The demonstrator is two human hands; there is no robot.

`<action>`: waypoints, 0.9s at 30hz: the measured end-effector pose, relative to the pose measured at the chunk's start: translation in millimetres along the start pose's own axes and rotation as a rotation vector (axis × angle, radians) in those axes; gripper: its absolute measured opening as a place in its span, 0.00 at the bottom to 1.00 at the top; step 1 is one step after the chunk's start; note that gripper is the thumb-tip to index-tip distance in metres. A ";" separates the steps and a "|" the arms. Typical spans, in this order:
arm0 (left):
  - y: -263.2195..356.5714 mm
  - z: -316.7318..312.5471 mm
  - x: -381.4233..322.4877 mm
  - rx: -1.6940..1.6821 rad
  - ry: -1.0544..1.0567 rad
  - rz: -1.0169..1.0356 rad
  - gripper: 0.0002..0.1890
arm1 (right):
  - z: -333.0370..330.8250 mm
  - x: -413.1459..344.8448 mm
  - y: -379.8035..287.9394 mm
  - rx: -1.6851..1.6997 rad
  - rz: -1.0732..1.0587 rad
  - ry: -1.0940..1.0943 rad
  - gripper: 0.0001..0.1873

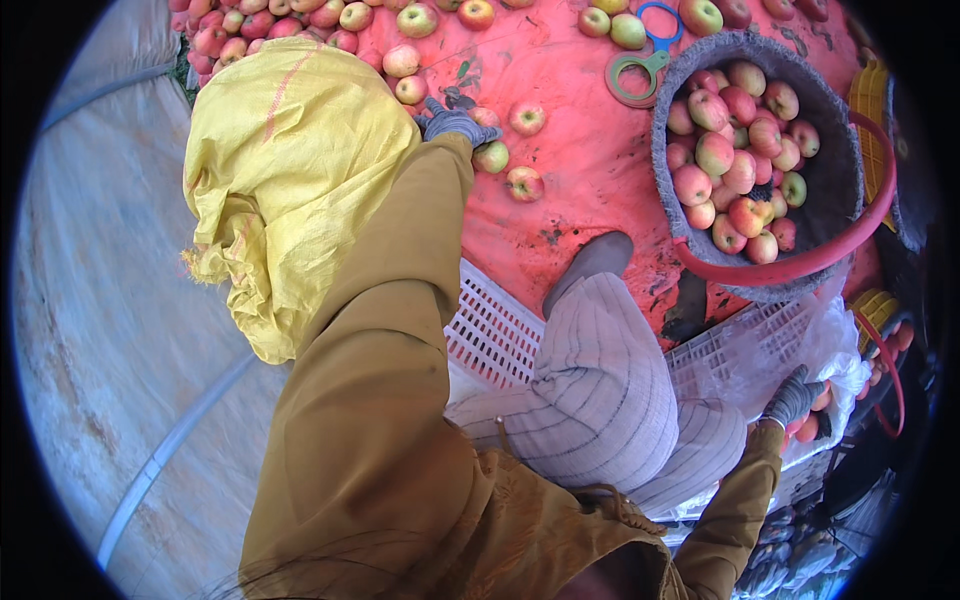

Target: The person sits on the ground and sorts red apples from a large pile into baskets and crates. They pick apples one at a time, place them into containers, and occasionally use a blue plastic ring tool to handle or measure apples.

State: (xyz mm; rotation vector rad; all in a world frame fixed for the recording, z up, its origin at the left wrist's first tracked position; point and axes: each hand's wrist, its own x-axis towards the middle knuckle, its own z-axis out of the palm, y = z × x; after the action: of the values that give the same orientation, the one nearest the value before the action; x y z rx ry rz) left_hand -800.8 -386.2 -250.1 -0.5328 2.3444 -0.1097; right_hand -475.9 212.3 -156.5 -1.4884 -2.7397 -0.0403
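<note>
My left hand point(454, 124), in a grey glove, reaches among loose apples on a red ground sheet point(495, 217). Its fingers are spread beside a reddish apple point(486, 117) and a green one point(491, 157); the palm side is hidden. A yellow woven sack point(300, 142) bulges against that wrist and forearm. On the other side, my right hand point(792, 397), also gloved, is at a white crate point(739, 345) lined with clear plastic film point(821, 330). Apples point(808, 427) show just beside it. Its fingertips are hard to make out.
A felt-lined basket point(660, 142) with a red handle point(795, 266) holds several apples point(739, 172). Sizing rings point(637, 79) lie beside it. Piled apples point(255, 26) line the far side. A slotted white crate point(495, 322) is by my leg; yellow baskets point(870, 142) stand right.
</note>
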 end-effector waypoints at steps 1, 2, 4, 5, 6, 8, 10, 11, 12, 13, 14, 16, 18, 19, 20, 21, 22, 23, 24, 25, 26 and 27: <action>1.3 -1.1 -2.6 0.019 -0.016 -0.006 0.57 | -0.7 0.0 -2.8 0.004 0.013 -0.024 0.35; 0.1 -0.5 -6.5 0.001 0.023 -0.006 0.54 | -3.9 -2.4 -7.0 0.009 0.028 -0.045 0.35; 0.9 -4.4 -16.7 0.031 0.001 0.031 0.51 | -5.9 -5.6 -2.9 0.049 0.041 -0.057 0.35; 2.0 -11.0 -20.1 0.042 0.002 0.055 0.49 | -6.2 -4.5 -3.5 0.077 0.050 -0.052 0.35; -7.6 -3.4 -21.2 -0.062 0.067 0.044 0.47 | -7.1 -4.7 -4.3 0.018 0.052 -0.042 0.35; -28.5 17.4 -16.2 -0.200 0.148 0.026 0.44 | -13.6 -5.5 -23.0 -0.015 0.120 -0.079 0.35; -28.2 27.7 -11.8 -0.251 0.216 0.021 0.45 | -16.0 -7.0 -25.7 -0.017 0.169 -0.096 0.35; -24.8 26.6 -10.7 -0.250 0.213 0.011 0.45 | -17.2 -7.8 -24.5 -0.006 0.179 -0.098 0.35; -22.3 24.5 -9.1 -0.248 0.210 0.001 0.45 | -18.3 -8.1 -24.7 0.005 0.188 -0.100 0.35; -20.6 22.0 -7.1 -0.246 0.208 -0.010 0.46 | -19.0 -8.1 -26.4 -0.019 0.201 -0.122 0.35; -28.2 23.3 1.2 -0.294 0.185 -0.009 0.46 | -25.3 -8.9 -38.6 -0.039 0.212 -0.147 0.35; -28.6 18.4 1.9 -0.482 0.191 -0.015 0.44 | -25.6 -8.2 -34.9 -0.025 0.211 -0.139 0.35; -14.4 10.6 -7.1 -0.962 0.087 0.076 0.38 | -12.1 -6.8 -16.8 0.059 0.182 -0.083 0.35; -2.6 4.9 -13.3 -1.197 0.008 0.138 0.34 | -10.5 -7.1 -13.7 0.054 0.167 -0.077 0.35; 13.5 -7.2 -27.3 -1.386 -0.077 0.223 0.31 | -11.5 -7.7 -19.1 0.054 0.150 -0.072 0.35; 30.7 -16.7 -37.6 -1.429 -0.155 0.363 0.24 | -13.6 -6.8 -22.1 0.048 0.129 -0.062 0.35; 54.6 -22.1 -52.3 -1.576 -0.281 0.495 0.25 | -11.9 -5.3 -19.1 0.041 0.128 -0.056 0.35; 82.1 -32.6 -74.4 -1.581 -0.336 0.628 0.24 | -8.4 -4.7 -13.1 0.031 0.125 -0.055 0.34; 109.7 -46.0 -99.3 -1.581 -0.384 0.756 0.24 | -6.1 -4.7 -9.9 0.023 0.118 -0.059 0.34; 137.3 -59.6 -120.0 -1.519 -0.437 0.906 0.26 | -7.7 -4.6 -11.5 0.013 0.130 -0.079 0.34; 163.2 -68.2 -134.3 -1.463 -0.394 1.061 0.29 | -10.2 -4.4 -14.9 0.005 0.140 -0.099 0.33; 186.2 -71.1 -144.5 -1.402 -0.348 1.208 0.31 | -13.3 -4.1 -19.5 -0.006 0.148 -0.121 0.33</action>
State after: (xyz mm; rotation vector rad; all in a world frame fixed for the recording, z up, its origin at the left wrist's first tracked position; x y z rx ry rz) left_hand -818.0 -163.0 -147.8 0.3474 1.6759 2.0184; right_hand -489.9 197.8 -143.6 -1.7461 -2.7112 0.0459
